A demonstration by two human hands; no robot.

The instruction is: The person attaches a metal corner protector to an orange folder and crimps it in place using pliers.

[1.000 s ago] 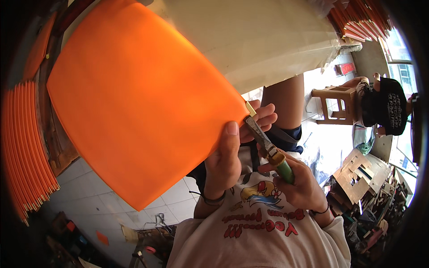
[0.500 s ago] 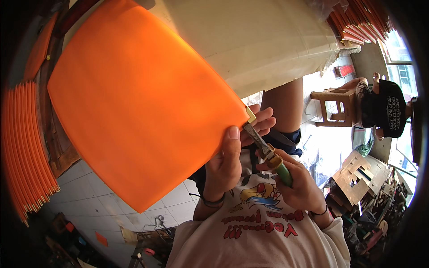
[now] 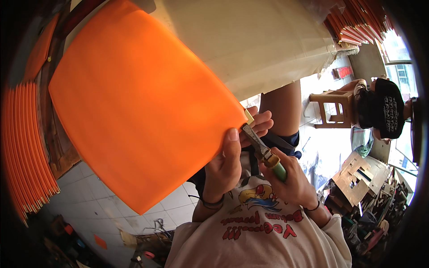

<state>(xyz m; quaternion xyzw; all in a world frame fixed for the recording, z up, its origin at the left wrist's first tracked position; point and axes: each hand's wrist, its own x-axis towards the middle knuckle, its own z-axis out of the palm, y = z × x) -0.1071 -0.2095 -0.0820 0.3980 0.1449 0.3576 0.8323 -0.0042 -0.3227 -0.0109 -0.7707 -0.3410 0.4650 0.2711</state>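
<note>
A large flat orange cover (image 3: 143, 107) with rounded edges slants across the left and middle of the view. At its right-hand corner sits a small gold metal corner piece (image 3: 249, 117). My left hand (image 3: 223, 167) grips the cover beside that corner, thumb on top and fingers underneath, their tips showing past the edge. My right hand (image 3: 292, 185) is closed around the green handles of a pair of pliers (image 3: 257, 140). The metal jaws touch or nearly touch the corner piece; whether they clamp it I cannot tell.
A pale covered table (image 3: 237, 53) lies beyond the cover. Stacked orange covers (image 3: 29, 147) with gold corners stand at left, another stack (image 3: 362, 24) at far right. Someone in black (image 3: 386, 109) sits by a beige stool (image 3: 333, 107); cardboard (image 3: 359, 176) tops a scrap heap (image 3: 377, 219).
My right hand and the plier handles have shifted slightly left, and its fingers wrap closer around the handles. My left hand and the cover have barely moved.
</note>
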